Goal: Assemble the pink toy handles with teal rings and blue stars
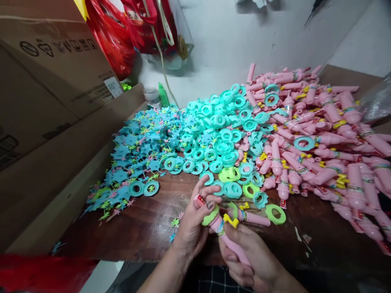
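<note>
My right hand (pixel 250 256) grips the shaft of a pink plastic toy handle (pixel 227 240) with a yellow lever on it, held near the table's front edge. My left hand (pixel 195 221) is closed around the handle's top end, its fingers pinching a light green ring (pixel 210 216) onto it; a red-and-white striped tip shows by the thumb. Another pink handle (pixel 253 218) with a green ring lies just behind the hands, and a loose light green ring (pixel 275 214) lies beside it.
The dark wooden table (pixel 146 228) carries a pile of blue stars (pixel 134 158) at left, teal rings (pixel 214 134) in the middle and pink handles (pixel 332 138) at right. Cardboard boxes (pixel 51 101) stand on the left. Red plastic bags (pixel 122 28) hang behind.
</note>
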`<state>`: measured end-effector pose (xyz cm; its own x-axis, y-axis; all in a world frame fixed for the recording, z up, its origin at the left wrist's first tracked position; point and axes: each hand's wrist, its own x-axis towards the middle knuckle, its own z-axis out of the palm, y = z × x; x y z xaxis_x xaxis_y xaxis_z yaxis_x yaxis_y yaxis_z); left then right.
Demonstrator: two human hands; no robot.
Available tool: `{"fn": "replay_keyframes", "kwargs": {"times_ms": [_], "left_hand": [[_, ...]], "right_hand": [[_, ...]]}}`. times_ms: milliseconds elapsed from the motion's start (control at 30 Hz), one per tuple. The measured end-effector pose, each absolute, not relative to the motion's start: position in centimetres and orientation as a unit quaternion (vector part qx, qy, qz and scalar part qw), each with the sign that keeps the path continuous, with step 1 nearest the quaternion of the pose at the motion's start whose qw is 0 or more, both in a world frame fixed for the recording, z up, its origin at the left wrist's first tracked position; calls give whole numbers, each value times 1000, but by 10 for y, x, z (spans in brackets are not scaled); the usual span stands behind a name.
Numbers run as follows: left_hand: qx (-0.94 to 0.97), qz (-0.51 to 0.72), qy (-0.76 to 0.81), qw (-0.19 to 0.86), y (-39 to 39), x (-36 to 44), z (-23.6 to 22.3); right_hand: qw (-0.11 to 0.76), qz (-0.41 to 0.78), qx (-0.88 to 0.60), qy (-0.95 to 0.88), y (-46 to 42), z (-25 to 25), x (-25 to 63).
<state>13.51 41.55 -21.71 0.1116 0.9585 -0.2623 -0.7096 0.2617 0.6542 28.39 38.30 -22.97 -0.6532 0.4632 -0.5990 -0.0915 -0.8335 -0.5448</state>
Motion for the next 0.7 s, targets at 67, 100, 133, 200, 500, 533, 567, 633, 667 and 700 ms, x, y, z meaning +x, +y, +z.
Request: {"fn": "replay_keyframes", "kwargs": {"times_ms": [67, 100, 133, 200, 500, 533, 567, 633, 667, 700], "left_hand": [[237, 564, 376, 695, 411, 119, -217], [266, 562, 427, 657, 407, 109, -219], [300, 551, 494, 602, 403, 98, -222], [388, 481, 636, 463, 391, 77, -233], [523, 303, 716, 348, 348, 89, -283], [526, 317, 700, 364, 352, 94, -285], [527, 334, 683, 380, 357, 99, -286], [538, 355, 650, 403, 369, 104, -286], [548, 353, 640, 407, 374, 106, -286], [561, 344, 633, 409, 379, 107, -286]], "right_hand": [[142, 917, -326, -181, 383, -234, 287], [145, 910, -334, -199, 383, -238, 289], [152, 890, -362, -233, 384, -242, 290], [168, 825, -436, -318, 386, -251, 293], [107, 674, -531, -502, 393, -269, 303], [98, 664, -529, -518, 392, -265, 305], [90, 654, -528, -535, 391, -260, 307], [83, 627, -524, -570, 388, -253, 314], [84, 613, -523, -586, 386, -251, 319], [83, 601, -524, -598, 384, -250, 324]]}}
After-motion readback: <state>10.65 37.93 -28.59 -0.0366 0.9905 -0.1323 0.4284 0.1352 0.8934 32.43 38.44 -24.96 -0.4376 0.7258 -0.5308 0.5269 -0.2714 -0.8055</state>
